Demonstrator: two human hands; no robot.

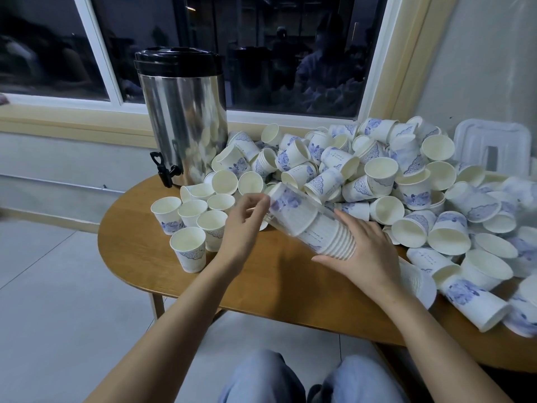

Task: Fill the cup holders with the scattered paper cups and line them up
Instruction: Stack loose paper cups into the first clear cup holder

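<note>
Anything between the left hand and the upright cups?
Nothing visible. The left hand pinches the cup holder at its end, right beside the upright cups; nothing lies between them.

One head-worn view looks forward and down, close over the near edge of the table, facing the window behind it.
</note>
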